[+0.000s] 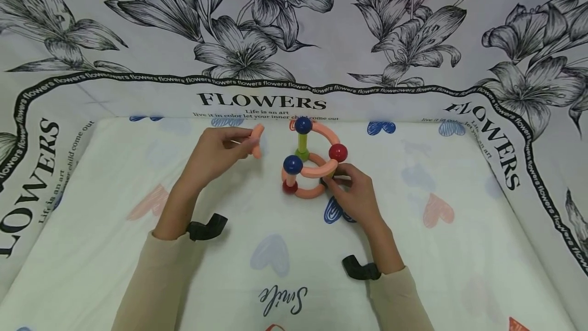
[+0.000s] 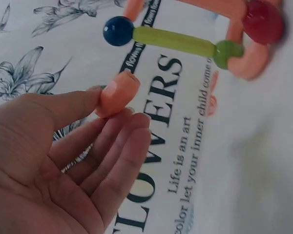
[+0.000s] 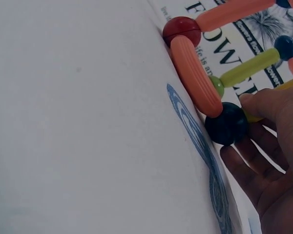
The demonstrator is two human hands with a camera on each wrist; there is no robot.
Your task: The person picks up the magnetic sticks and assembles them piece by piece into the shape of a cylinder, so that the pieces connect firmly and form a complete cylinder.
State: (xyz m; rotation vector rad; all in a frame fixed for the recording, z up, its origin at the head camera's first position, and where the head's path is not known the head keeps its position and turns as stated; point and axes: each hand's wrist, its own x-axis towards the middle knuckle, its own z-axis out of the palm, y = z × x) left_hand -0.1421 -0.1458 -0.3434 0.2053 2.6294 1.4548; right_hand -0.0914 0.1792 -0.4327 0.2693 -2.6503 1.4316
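My left hand (image 1: 220,149) pinches a short curved orange stick (image 1: 258,141) between thumb and fingertips, left of a ball-and-stick structure and apart from it. That structure has a ring of curved orange sticks (image 1: 310,193) at the bottom, joined by a red ball (image 1: 290,187) and a green ball (image 1: 301,155). Blue balls (image 1: 303,125) top its uprights, one of them a yellow-green stick (image 1: 302,142). Another red ball (image 1: 338,152) joins upper orange sticks. At the near right corner my right hand (image 1: 356,190) grips a yellow stick (image 3: 289,85) beside a dark ball (image 3: 226,124).
A white cloth (image 1: 220,280) with printed hearts lies under the structure. Beyond it runs a flower-printed cloth (image 1: 331,60) with a black lettered band. Each wrist carries a black strap piece (image 1: 207,227).
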